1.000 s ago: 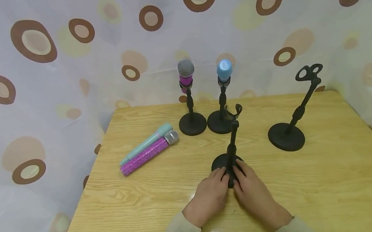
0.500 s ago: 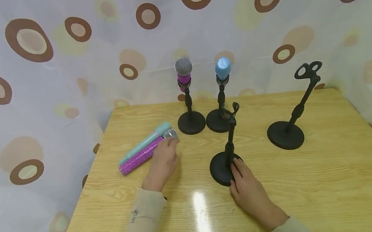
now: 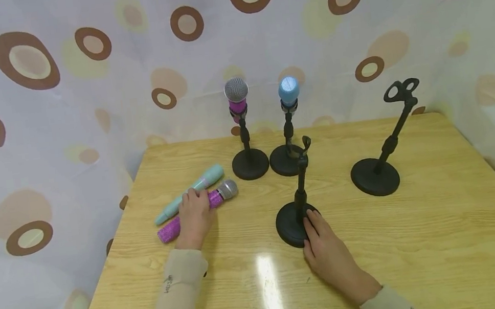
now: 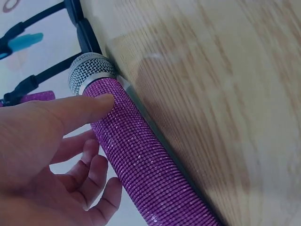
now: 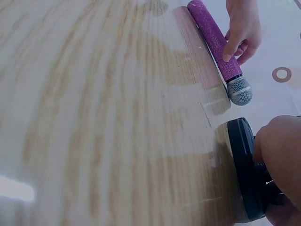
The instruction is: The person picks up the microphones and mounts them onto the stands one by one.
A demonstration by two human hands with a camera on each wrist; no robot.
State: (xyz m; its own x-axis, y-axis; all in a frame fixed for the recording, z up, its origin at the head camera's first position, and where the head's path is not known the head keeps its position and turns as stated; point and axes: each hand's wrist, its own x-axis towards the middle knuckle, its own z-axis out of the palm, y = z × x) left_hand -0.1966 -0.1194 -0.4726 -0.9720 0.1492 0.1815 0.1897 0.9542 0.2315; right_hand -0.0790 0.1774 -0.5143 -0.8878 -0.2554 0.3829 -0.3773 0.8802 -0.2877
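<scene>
Head cam: left hand [image 3: 195, 215]'s pinching a glittery purple mesh-headed mic [image 3: 216, 198]. Right hand [image 3: 331, 256] (fingers pretty straight) touches a black round-based stand [image 3: 300, 197].

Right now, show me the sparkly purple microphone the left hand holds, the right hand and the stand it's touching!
Sparkly purple microphone [image 4: 142, 155]: left wrist view, on its handle.
Right hand [image 3: 333, 257]: head view, on its back.
Stand [image 3: 301, 198]: head view, on its black pole.
</scene>
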